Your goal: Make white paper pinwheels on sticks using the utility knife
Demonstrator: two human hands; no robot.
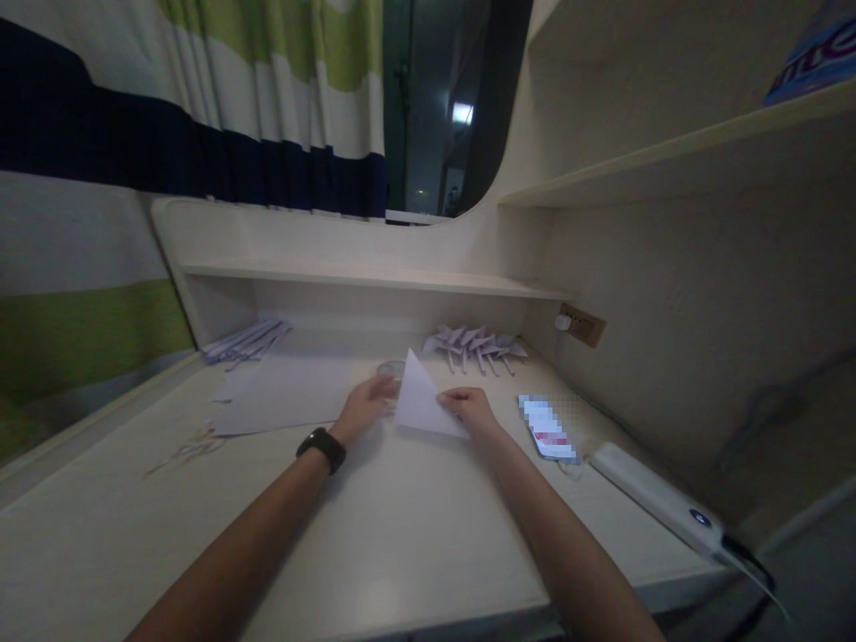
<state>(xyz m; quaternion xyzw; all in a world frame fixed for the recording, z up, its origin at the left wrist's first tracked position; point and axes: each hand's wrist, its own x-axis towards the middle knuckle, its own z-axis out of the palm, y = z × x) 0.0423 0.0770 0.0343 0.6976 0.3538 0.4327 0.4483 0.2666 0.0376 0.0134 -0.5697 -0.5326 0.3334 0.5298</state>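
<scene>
- The folded paper (423,401) lies mid-desk (401,535) between your hands, its point aimed at 12 o'clock and its long edge running toward 4.
- Your right hand (472,408) presses the 3 o'clock edge, fingers together and flat.
- Your left hand (365,408) sits at the paper's 9 o'clock, fingers loosely spread, touching or just beside it.
- Dim light hides the creases and your fingertips; the small round thing behind the paper is unclear.

Both bare forearms are extended forward from the lower edge of the view and converge toward the middle. The left hand (365,406) is laid palm down with the fingers stretched forward, and a black band is worn at its wrist. The right hand (470,408) is held low, its fingers curled and pinched together.
</scene>
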